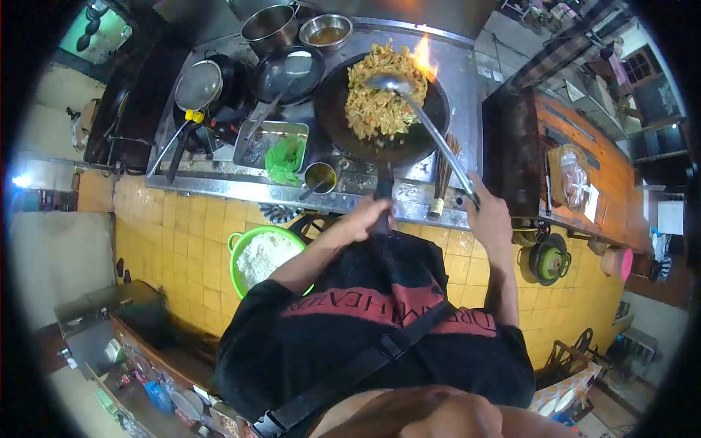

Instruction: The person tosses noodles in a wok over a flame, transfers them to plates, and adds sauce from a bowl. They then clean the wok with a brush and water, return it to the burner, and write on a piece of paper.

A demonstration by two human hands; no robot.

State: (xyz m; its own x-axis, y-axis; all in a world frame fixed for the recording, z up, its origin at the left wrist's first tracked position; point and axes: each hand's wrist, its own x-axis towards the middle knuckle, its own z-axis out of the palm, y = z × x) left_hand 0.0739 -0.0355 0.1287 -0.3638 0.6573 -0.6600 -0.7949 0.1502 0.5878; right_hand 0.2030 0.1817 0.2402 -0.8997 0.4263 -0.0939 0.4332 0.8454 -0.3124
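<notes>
My left hand (369, 220) is wrapped round the handle (384, 179) of a large dark wok (428, 135) on the stove. A heap of yellow-brown food (378, 109), perhaps noodles with small pieces mixed in, fills its middle and far side. My right hand (488, 208) grips the end of a long metal ladle (438, 139), whose bowl rests on top of the food. Flames (423, 57) rise at the wok's far right rim. Close to my right hand lies a bundle of thin sticks (444, 171), bound at one end.
Left of the wok are a lidded-looking dark pan (290, 77), a strainer (198, 84), a metal tray (250, 150) with a green plastic bag (285, 157), and a small cup (320, 177). A green basin (236, 263) of white food stands below. A wooden table (558, 120) is at right.
</notes>
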